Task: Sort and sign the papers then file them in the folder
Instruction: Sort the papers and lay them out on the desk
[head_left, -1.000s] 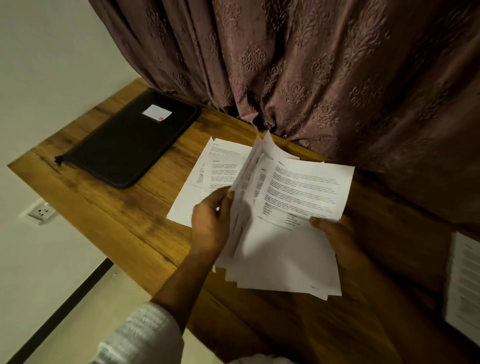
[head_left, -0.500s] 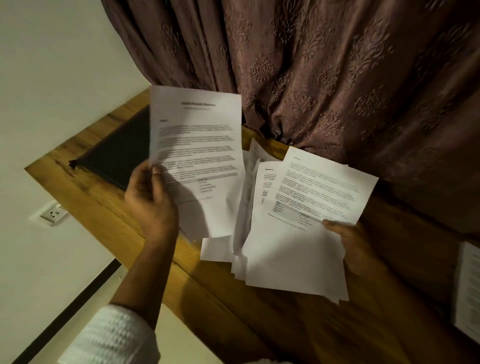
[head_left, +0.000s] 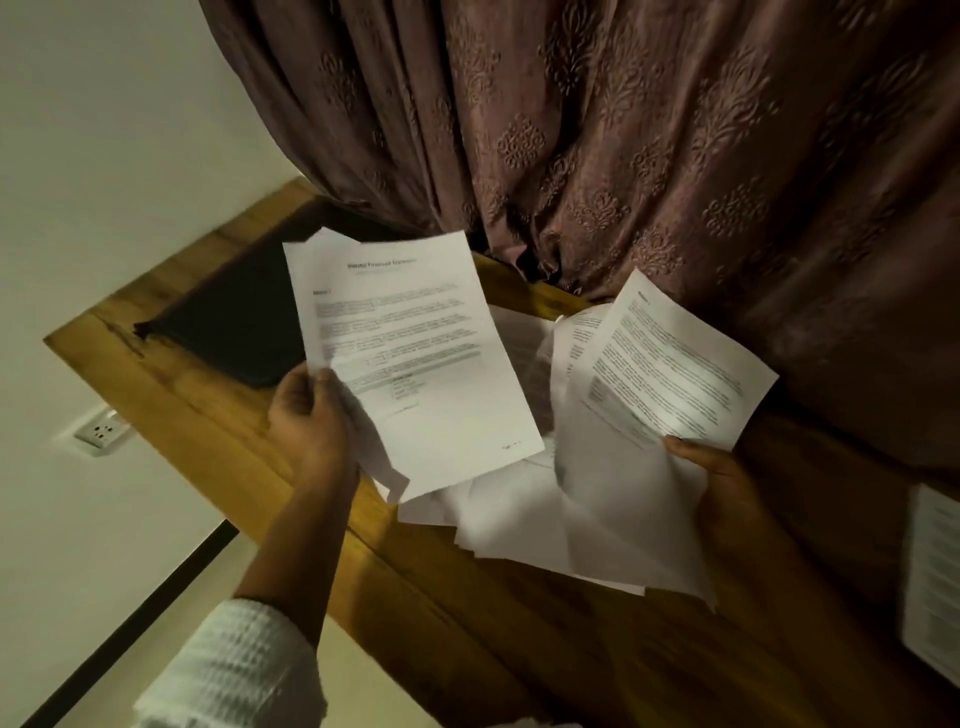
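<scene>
Your white knit sleeve (head_left: 234, 670) sits nearest, at the bench's (head_left: 208, 431) near left edge. Your left hand (head_left: 311, 410) is clenched on a printed sheet (head_left: 415, 353), gripping its near left edge, with a second sheet behind it. That sheet is held up over the bench. Its long axis runs near to far, leaning a little left, and the title end points at the curtain. Your right hand (head_left: 722, 483) grasps a loose stack of papers (head_left: 613, 519), with the thumb on top at the stack's right side. The stack fans toward the near edge. Its top page (head_left: 675, 358) bends up, heading end toward the curtain and turned clockwise, so the print lines slope down to the right. More sheets show between the two hands. You cannot tell which of them lie flat on the bench.

Another pile of printed pages (head_left: 935, 577) is at the right edge, cut off by the frame. The black folder (head_left: 228, 322) lies closed flat at the far left corner, partly hidden behind the left-hand sheet, with its long axis running along the left edge. A wall socket (head_left: 101, 428) sits below the bench's left edge. A patterned mauve curtain (head_left: 623, 130) hangs along the far edge.
</scene>
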